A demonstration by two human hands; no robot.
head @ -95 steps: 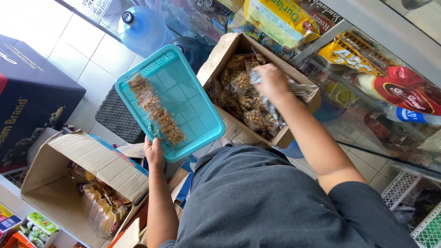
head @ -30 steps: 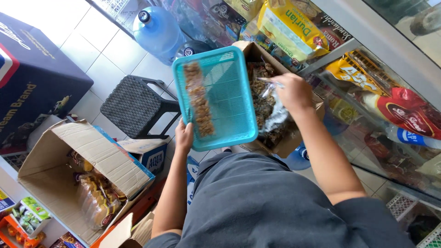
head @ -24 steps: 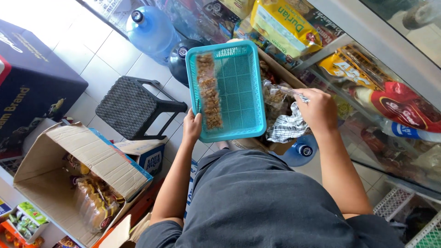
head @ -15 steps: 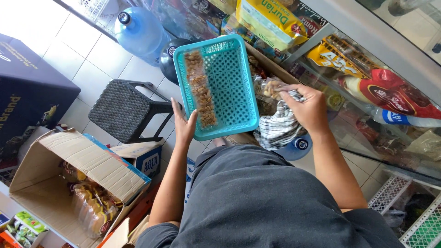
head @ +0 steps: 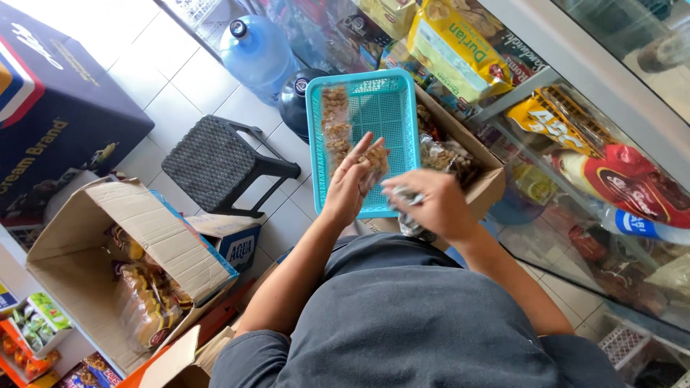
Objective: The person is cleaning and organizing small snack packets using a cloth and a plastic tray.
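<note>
Closest to me: grey shirt [head: 402, 316] fills the bottom of the view, both forearms reaching up and away from it.

Right hand [head: 431, 205] is just above the shirt edge, fingers curled closed around a crumpled clear packet [head: 407, 208]. Contents of that one too bunched to make out.

Left hand [head: 348, 183] sits just beside the right, slightly further out, over the near end of the teal basket [head: 392, 108]. Fingers mostly straight, thumb pressing a clear snack packet [head: 372, 162] of brown pieces against them, so a loose pinch, not a fist. That packet is over the basket's near half; can't tell if it touches the mesh.

Basket runs lengthwise away from me. A row of brown snack packets [head: 334, 122] lies along its left wall; the right side shows bare mesh.

Right of and under the basket: open cardboard box [head: 489, 179] holding more bagged snacks [head: 442, 154].

Lower left, near: a bigger open carton [head: 93, 251] with bagged biscuits [head: 147, 302] inside, a small blue-and-white box [head: 233, 244] next to it.

Further out on the tile floor: black stool [head: 219, 162], then a blue water jug [head: 255, 50] beyond.

Right side: glass display case [head: 618, 93] with yellow and red packaged goods behind it.
</note>
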